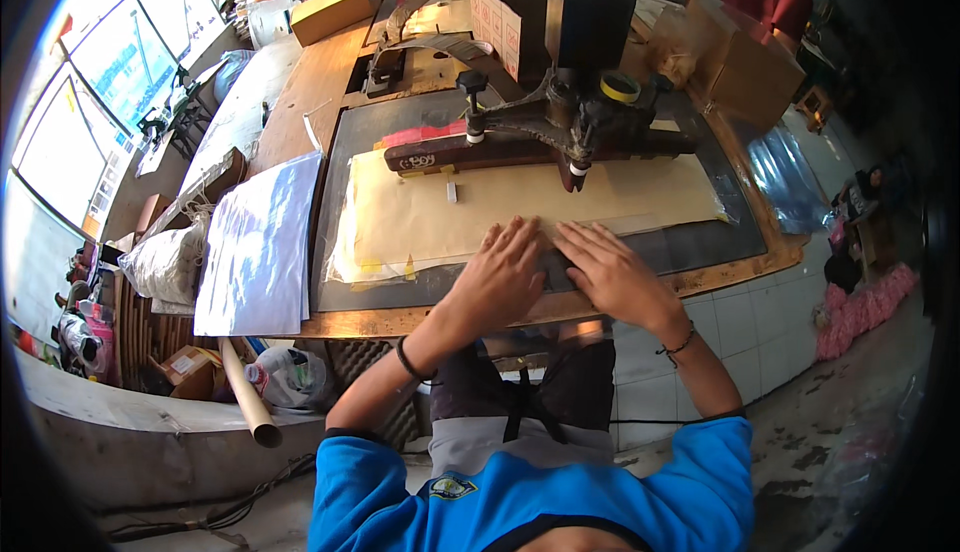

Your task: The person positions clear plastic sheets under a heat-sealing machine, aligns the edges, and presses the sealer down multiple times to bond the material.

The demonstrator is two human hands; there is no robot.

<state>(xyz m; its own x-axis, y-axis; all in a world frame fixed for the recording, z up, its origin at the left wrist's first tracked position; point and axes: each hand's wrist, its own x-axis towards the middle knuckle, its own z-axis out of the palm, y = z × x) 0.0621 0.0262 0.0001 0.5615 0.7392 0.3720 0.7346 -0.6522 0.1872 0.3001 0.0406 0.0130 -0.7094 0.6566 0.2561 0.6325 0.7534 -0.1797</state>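
Both my hands rest palm down, side by side, at the near edge of a long cream sheet [390,212]. My left hand [508,270] has its fingers stretched out, their tips on the sheet. The fingers of my right hand [612,270] are also stretched out, beside a thin pale strip [635,225] lying along the sheet's near side. Under the sheet lies a dark mat [735,239]. Across the sheet's far side runs a dark bar [440,156], part of a black machine [560,117]. A small white block [452,193] sits on the sheet.
A stack of white sheets [258,242] overhangs the wooden table [350,326] at left. A cardboard box [740,62] and clear plastic film [785,177] are at right. A cardboard tube [250,392] leans below. Two other people [770,2] stand beyond the table.
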